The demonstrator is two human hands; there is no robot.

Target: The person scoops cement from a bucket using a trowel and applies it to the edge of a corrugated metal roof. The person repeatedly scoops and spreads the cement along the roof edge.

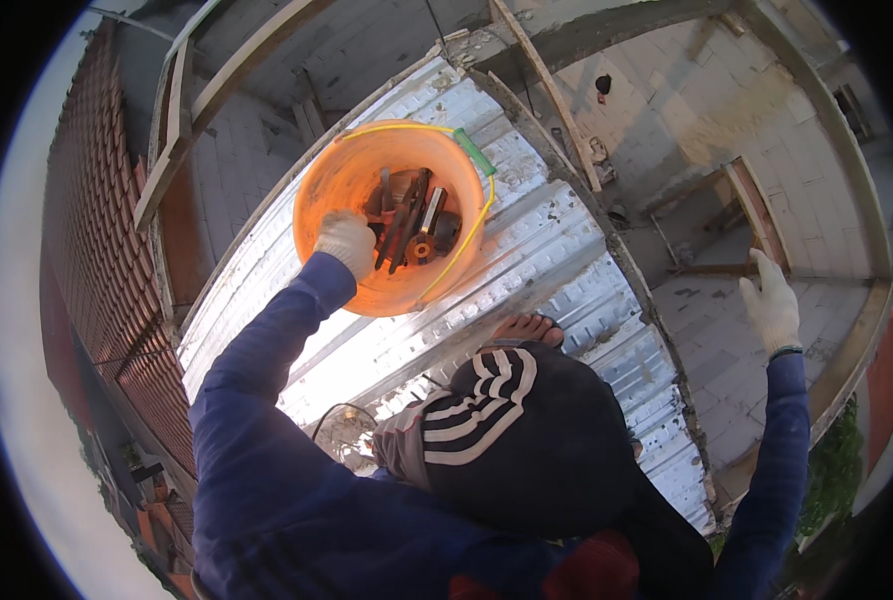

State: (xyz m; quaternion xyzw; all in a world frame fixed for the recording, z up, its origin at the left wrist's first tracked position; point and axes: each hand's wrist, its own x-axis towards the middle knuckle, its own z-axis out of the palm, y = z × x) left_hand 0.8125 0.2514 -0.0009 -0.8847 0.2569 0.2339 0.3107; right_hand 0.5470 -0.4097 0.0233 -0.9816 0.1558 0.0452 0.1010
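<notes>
from up here i look straight down on a person's dark cap with white stripes (512, 420) and two arms in blue sleeves. my left hand (347, 243), in a white work glove, is closed over the near rim of an orange bucket (342, 180), fingers curled around the edge, so it is holding the bucket. the bucket sits on a corrugated metal roof sheet (557, 250), shiny and ribbed, sloping away toward the upper middle of the view. a yellow wire handle with a green grip (475, 152) lies across the far right side of the bucket's rim. inside the bucket lie dark metal tools (412, 220), long handled pieces crossed over one another; i cannot tell each kind apart.

my right hand (772, 300), also gloved in white, is held out well apart from the bucket, over open space to the right of the roof sheet. its fingers are spread wide and it grips nothing.

a bare foot (527, 328) rests on the metal sheet just below the bucket and just above the cap. left of the sheet runs a reddish tiled roof (97, 260). to the right and below the sheet are pale block walls (667, 110) and a concrete floor (727, 360), with wooden planks (552, 95) leaning across the top.
</notes>
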